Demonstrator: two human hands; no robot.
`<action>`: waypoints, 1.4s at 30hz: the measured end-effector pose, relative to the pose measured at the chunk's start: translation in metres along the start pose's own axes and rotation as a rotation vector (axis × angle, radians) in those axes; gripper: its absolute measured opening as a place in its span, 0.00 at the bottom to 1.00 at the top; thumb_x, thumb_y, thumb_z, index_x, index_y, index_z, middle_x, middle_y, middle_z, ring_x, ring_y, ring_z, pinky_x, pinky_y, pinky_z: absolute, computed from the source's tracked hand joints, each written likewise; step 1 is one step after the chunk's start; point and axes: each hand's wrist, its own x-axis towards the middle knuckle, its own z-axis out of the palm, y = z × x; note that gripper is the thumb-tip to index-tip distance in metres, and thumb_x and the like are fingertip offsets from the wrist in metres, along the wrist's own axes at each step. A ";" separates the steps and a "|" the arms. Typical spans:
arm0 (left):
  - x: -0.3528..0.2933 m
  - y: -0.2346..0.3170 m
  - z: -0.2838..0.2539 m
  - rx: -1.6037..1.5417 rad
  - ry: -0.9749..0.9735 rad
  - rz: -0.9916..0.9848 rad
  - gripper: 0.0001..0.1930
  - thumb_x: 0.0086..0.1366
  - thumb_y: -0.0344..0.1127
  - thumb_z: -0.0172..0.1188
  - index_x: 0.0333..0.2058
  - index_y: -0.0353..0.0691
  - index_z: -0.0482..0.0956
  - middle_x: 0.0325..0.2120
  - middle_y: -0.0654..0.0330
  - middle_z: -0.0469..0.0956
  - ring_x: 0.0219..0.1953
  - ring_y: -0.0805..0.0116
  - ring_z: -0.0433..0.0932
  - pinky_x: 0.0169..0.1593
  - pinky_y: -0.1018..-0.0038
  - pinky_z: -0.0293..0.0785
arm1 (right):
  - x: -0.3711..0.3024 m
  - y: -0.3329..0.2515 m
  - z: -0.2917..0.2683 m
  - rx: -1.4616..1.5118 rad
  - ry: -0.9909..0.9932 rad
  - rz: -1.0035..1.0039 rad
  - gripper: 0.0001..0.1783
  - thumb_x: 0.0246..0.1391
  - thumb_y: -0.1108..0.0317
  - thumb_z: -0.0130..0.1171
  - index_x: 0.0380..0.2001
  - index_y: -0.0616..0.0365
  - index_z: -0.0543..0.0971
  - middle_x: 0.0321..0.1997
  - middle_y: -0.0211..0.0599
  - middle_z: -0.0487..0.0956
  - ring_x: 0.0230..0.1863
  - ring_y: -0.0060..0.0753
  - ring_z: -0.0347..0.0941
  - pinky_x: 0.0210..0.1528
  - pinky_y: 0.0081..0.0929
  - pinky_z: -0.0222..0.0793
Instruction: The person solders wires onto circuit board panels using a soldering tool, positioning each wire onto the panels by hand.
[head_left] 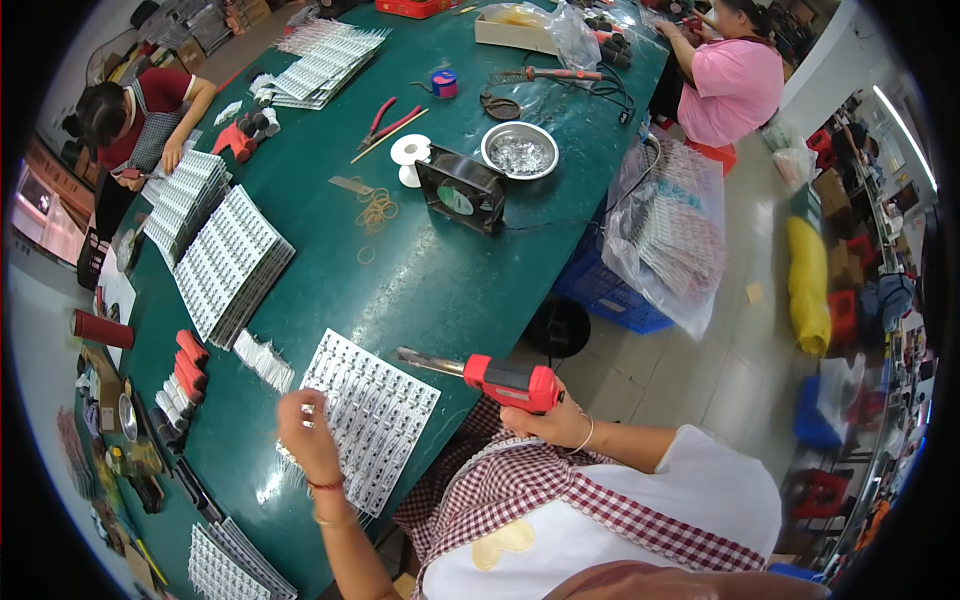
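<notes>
My right hand (555,418) is wrapped round a red and black soldering gun (512,380). Its metal tip points left, above the upper right corner of a white circuit board panel (370,415) at the table's near edge. Over the panel's left side is my left hand (308,432), its fingers curled together. Whatever those fingers pinch is too small to make out. Just beyond that hand lies a bundle of short white wires (263,360).
Stacked panels (235,260) and red and white wire bundles (188,372) lie to the left. Farther up stand a black fan (462,188), a solder spool (409,155) and a metal bowl (520,150). Two co-workers sit at the far sides. A blue crate (610,285) stands right of the table.
</notes>
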 end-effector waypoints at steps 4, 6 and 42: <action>-0.049 0.070 0.021 -0.172 -0.232 0.034 0.08 0.51 0.17 0.61 0.28 0.37 0.77 0.31 0.56 0.79 0.29 0.64 0.78 0.31 0.75 0.74 | 0.011 -0.009 0.013 0.091 -0.137 0.086 0.16 0.52 0.61 0.68 0.40 0.57 0.77 0.30 0.24 0.77 0.28 0.16 0.72 0.32 0.14 0.69; -0.061 0.091 0.024 -0.214 -0.291 0.063 0.07 0.51 0.18 0.62 0.29 0.35 0.78 0.30 0.55 0.79 0.28 0.64 0.78 0.30 0.75 0.74 | 0.012 -0.017 0.027 0.160 -0.172 0.049 0.18 0.52 0.63 0.67 0.43 0.57 0.75 0.37 0.26 0.77 0.36 0.17 0.74 0.38 0.17 0.71; -0.075 0.058 0.035 0.264 -0.079 0.346 0.07 0.51 0.26 0.65 0.30 0.43 0.81 0.20 0.64 0.66 0.26 0.66 0.67 0.32 0.69 0.59 | -0.019 -0.002 -0.006 0.035 -0.027 -0.026 0.09 0.60 0.65 0.56 0.34 0.61 0.72 0.22 0.31 0.76 0.20 0.18 0.71 0.22 0.17 0.66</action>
